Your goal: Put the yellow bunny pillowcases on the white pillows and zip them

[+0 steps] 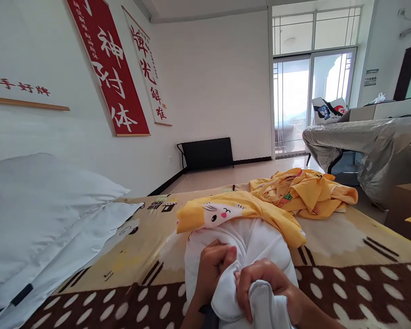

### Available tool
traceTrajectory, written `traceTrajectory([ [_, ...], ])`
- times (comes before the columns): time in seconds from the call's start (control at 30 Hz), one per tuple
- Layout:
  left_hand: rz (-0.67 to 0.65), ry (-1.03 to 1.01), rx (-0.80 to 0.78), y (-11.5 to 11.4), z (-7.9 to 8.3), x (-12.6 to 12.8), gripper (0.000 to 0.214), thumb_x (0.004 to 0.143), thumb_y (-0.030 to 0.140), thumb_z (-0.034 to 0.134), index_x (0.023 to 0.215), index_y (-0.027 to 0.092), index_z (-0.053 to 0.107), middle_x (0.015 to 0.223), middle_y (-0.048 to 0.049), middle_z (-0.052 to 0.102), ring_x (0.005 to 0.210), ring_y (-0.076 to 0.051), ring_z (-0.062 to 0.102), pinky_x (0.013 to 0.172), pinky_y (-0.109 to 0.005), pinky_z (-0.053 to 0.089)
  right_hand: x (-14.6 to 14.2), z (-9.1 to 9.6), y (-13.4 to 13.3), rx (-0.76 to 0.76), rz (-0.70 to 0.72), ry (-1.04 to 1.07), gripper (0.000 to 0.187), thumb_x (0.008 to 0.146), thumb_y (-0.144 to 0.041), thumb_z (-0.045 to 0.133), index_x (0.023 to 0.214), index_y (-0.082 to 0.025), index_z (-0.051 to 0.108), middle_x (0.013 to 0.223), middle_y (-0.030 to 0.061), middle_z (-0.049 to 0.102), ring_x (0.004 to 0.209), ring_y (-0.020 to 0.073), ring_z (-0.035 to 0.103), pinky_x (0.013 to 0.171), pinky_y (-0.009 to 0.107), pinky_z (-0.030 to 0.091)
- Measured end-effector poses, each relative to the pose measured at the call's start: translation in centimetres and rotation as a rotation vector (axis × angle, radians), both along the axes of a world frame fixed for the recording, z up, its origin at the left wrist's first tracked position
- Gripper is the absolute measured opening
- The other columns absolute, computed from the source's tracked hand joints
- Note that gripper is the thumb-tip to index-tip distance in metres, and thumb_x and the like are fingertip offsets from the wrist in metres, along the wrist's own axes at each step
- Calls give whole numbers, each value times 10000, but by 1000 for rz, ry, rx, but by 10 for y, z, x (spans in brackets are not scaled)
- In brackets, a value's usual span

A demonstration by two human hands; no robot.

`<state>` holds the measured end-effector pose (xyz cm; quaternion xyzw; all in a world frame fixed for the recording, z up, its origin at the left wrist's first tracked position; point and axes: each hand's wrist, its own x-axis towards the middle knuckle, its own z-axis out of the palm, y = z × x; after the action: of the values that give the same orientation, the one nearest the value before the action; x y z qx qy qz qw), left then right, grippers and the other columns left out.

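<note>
Both my hands grip a white pillow (260, 246) at the bottom middle of the head view. My left hand (210, 269) pinches a fold of its white fabric, and my right hand (267, 288) is closed on another bunch of the fabric close beside it. A yellow pillowcase (233, 210) printed with a cartoon cat face is pulled partly over the pillow's far end. The pillow rests on a bed covered by a patterned blanket (345, 269) in beige and brown with white dots.
A second white pillow (44, 205) lies at the left against the wall. More yellow fabric (304, 192) is heaped behind. A plastic-covered sofa (373, 141) stands at the right, a wooden box (404, 205) near it, a black rack (207, 153) by the far wall.
</note>
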<state>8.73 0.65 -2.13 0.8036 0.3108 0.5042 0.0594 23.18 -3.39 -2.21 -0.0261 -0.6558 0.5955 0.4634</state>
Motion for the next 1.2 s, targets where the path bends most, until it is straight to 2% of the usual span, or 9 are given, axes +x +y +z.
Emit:
traceTrajectory([
  [0.13,117,-116,-11,15,-1,-10,322,862,263,398,550,186,400,502,20,423,476,-110,419,458,-226,336,11,10,-4,153,-262,-109,337,824,-477,561,680,-173,567,618,2,521,588,117,453,603,244,388],
  [0.2,157,-144,17,19,3,-17,235,859,282,398,733,167,560,745,-42,586,723,-161,558,655,-261,442,21,17,-8,312,-441,-187,337,868,-476,489,725,-183,571,667,16,527,644,136,466,647,260,390],
  [0.27,106,-85,3,21,7,-22,291,876,294,370,922,157,622,1016,-92,624,1003,-211,549,884,-326,410,30,23,-12,427,-570,-259,292,899,-424,441,775,-194,570,775,40,541,749,157,495,718,270,400],
  [0.33,9,53,-110,23,6,-24,363,908,302,311,934,164,646,1029,-86,649,1011,-210,560,911,-334,389,33,28,-14,467,-609,-321,244,912,-371,417,824,-203,571,959,76,554,909,182,518,812,284,406],
  [0.43,-19,208,-286,29,-2,-22,406,903,326,319,682,161,618,696,-42,648,687,-170,577,680,-285,408,31,32,-13,464,-537,-343,245,927,-373,392,862,-220,572,1179,91,539,1100,208,498,938,322,377],
  [0.6,40,232,-339,37,-11,-19,419,885,356,355,562,158,533,540,-9,559,530,-138,486,523,-257,325,19,27,-6,353,-337,-285,311,945,-429,355,839,-241,580,882,46,676,946,190,587,932,348,391],
  [0.73,90,210,-280,26,3,-23,265,871,316,415,776,169,614,805,-28,644,770,-171,572,730,-282,411,17,19,-4,313,-383,-299,376,927,-486,372,801,-219,604,787,50,650,791,182,574,814,331,426],
  [0.9,313,280,-41,18,14,-33,312,834,240,457,1119,242,583,1253,-51,544,1206,-238,449,1000,-414,305,15,18,-5,374,-385,-321,359,928,-444,366,770,-189,564,767,65,636,762,177,554,754,319,420],
  [1.2,474,322,-335,53,-15,-48,450,818,399,518,1179,142,597,1260,-135,585,1267,-324,431,1100,-530,207,-6,10,-6,555,-315,-425,235,927,-277,342,833,-180,535,790,62,650,756,145,576,793,306,408],
])
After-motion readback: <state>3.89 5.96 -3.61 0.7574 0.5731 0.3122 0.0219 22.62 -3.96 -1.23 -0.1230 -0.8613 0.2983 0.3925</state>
